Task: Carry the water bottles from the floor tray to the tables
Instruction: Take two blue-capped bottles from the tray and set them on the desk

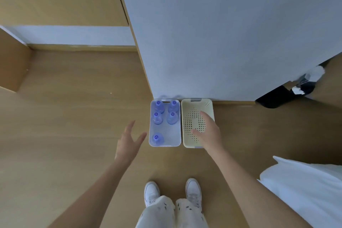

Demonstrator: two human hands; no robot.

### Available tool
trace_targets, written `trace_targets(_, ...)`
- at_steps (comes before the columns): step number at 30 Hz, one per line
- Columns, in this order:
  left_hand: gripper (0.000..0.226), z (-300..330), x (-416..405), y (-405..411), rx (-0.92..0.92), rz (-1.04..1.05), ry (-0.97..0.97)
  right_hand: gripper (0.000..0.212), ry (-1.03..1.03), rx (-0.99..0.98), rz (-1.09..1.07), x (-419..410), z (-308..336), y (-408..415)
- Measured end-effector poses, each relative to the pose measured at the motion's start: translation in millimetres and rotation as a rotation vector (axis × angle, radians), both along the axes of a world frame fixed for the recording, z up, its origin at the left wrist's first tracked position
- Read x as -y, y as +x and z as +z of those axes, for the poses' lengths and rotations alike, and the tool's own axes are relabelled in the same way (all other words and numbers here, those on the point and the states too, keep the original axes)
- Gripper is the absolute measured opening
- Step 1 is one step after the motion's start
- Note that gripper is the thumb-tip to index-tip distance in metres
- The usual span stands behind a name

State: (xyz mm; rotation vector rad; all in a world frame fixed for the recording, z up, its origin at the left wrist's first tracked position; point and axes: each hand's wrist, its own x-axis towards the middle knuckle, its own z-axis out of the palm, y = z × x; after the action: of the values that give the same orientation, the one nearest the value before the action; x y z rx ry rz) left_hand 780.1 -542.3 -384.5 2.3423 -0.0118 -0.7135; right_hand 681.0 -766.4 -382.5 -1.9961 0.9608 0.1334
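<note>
- Looking straight down at a smooth, light wood-look floor (74, 116), with a big matte white wall panel (222, 33) filling the upper right of the frame.
- Dead center there's a white-ish translucent plastic tray (165, 143), rectangular with rounded corners, sitting on the floor right against the wall.
- Inside it: five clear water bottles with blue caps. Four are bunched in a two-by-two at the far end (165, 113), and one stands alone at the near-left corner (157, 139).
- Touching its right side is a cream plastic basket (187, 105), same rounded shape, with a dotted pattern of holes punched in the bottom. Nothing I can see in it.
- Left hand (128, 140) hangs just left of the tray, fingers spread and loose, gripping nothing.
- Right hand (209, 131) is over the cream basket, fingers relaxed, also holding nothing.
- White sneakers (151, 192) and pale speckled trousers (166, 213) at bottom center.
- White fabric (305, 190) at lower right.
</note>
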Motion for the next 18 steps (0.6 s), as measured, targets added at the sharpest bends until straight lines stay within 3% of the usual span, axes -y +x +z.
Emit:
trace_targets(6, 0.077, -108, -9, 1, -0.007, -0.125, 0.029, 0.072, -0.031, 0.081, 0.041, 15, -105, 18)
trace_targets(11, 0.092, -210, -25, 3, -0.02, -0.032, -0.041, 0.074, -0.045, 0.119, 0.093, 20, -202, 33)
trace_targets(15, 0.108, -284, -37, 11, -0.054, -0.11, -0.023, 0.075, -0.046, 0.165, 0.103, 31, -273, 48)
trace_targets(18, 0.105, -334, -39, 16, -0.041, -0.174, -0.051, 0.077, -0.034, 0.186, 0.123, 36, -322, 63)
